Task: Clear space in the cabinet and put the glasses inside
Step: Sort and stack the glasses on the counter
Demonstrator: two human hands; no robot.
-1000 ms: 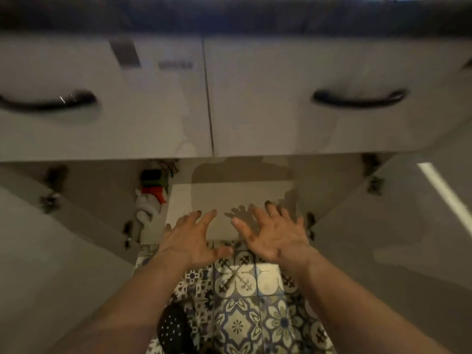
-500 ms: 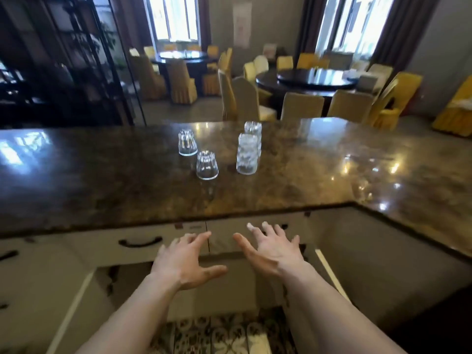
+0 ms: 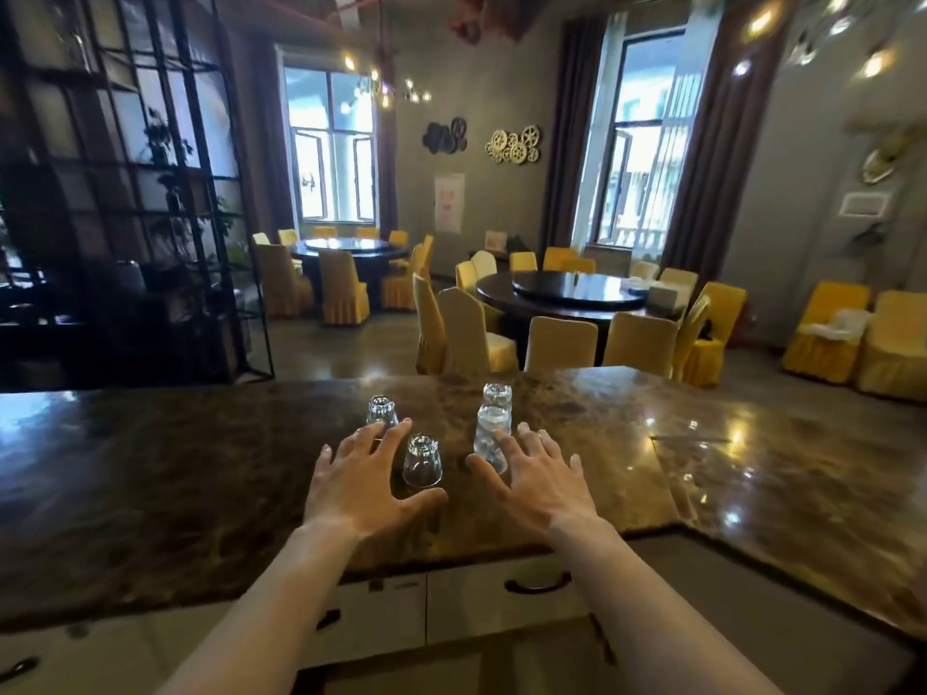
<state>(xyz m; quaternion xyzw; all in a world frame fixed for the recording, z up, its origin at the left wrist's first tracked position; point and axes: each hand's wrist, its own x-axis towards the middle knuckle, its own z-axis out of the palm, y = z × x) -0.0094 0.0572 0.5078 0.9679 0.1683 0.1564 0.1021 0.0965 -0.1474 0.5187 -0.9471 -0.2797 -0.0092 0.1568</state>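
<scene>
Fingers point(image 3: 386, 433) of both hands spread apart, holding nothing, the glasses point(image 3: 422, 461) standing between them.

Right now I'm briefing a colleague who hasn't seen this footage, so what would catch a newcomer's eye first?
Two open hands, the left hand and right hand, reach over a glossy dark marble countertop toward clear drinking glasses. An upturned glass stands between the hands, another glass beyond the left fingers, and a stack of glasses by the right fingers. Behind lies a dining room with yellow-covered chairs around round tables.
</scene>
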